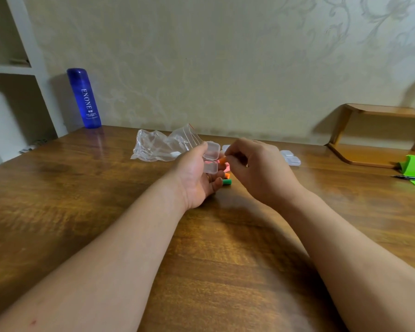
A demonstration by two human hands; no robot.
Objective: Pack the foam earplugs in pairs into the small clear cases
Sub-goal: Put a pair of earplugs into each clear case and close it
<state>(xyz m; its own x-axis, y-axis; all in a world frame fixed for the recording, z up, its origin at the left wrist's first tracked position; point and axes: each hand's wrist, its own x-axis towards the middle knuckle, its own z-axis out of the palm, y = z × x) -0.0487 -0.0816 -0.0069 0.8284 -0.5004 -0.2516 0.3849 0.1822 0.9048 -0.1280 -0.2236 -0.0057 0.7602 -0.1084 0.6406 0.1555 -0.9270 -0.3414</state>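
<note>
Polished wood, clear plastic, matt foam
The table was glossy varnished wood; the small case and crumpled bag were clear, shiny plastic; the orange earplug looked matt foam; the blue bottle was glossy

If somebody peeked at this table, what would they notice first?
Two hands in the middle: the left hand holds an open clear case, and the right hand pinches an orange earplug beside it. Next, the tall blue bottle standing at the far left corner of the table. Behind the hands lies a crumpled plastic bag.
</note>
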